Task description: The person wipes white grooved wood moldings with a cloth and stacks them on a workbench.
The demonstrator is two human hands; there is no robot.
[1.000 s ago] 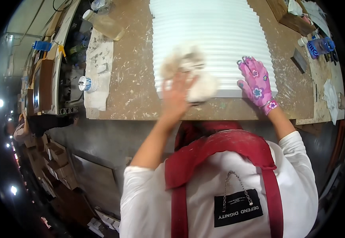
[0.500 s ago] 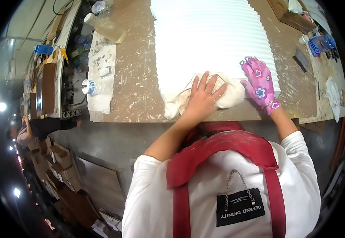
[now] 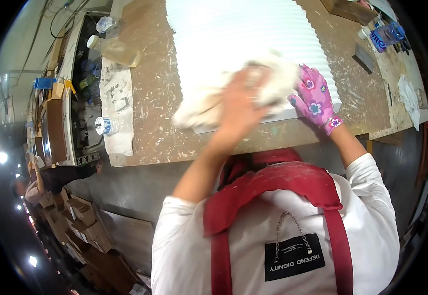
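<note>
A large white panel (image 3: 243,29) with a ridged surface lies on the workbench. Over its near part is a bunched cream cloth (image 3: 201,105), smeared by motion. My bare left hand (image 3: 246,101) is on top of this cloth and moves with it; its fingers are blurred. My right hand (image 3: 314,96) wears a pink glove with a flower print. It rests on the panel's near right corner, fingers stretched out and thumb apart, holding nothing.
The paint-marked brown workbench (image 3: 155,118) carries a jug of yellowish liquid (image 3: 118,51), a small white-and-blue tub (image 3: 106,126), a dark block (image 3: 363,59) and a blue-labelled bottle (image 3: 387,36). A wooden box (image 3: 351,11) stands far right. Another person (image 3: 51,182) is at the left.
My left hand has pushed the cloth away from me and leftward over the panel. The gloved right hand stays at the panel's right corner. The whole view has shifted slightly.
</note>
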